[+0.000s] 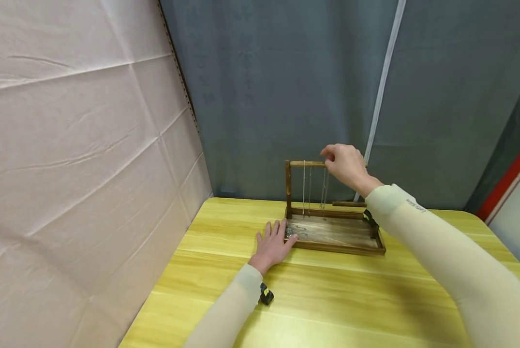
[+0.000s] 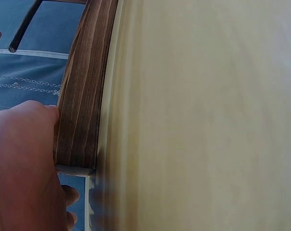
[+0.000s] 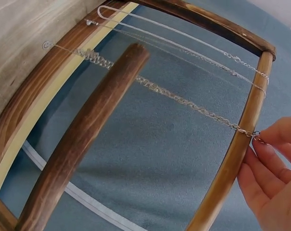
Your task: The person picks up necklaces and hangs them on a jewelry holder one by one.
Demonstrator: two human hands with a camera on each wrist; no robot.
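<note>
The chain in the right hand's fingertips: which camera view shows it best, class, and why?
The right wrist view: the chain shows link by link, pinched by the right hand at the top bar. The head view shows only faint threads; the left wrist view shows distant strands.

Yellow wood-grain surface (image 1: 329, 299) underneath everything. Behind it hangs a grey-blue curtain (image 1: 264, 96) with a pale strip (image 1: 383, 82) running down it. Creased whitish sheet (image 1: 68, 169) covers the left side, and there's a bit of red edge (image 1: 510, 174) off at the far right.
</note>
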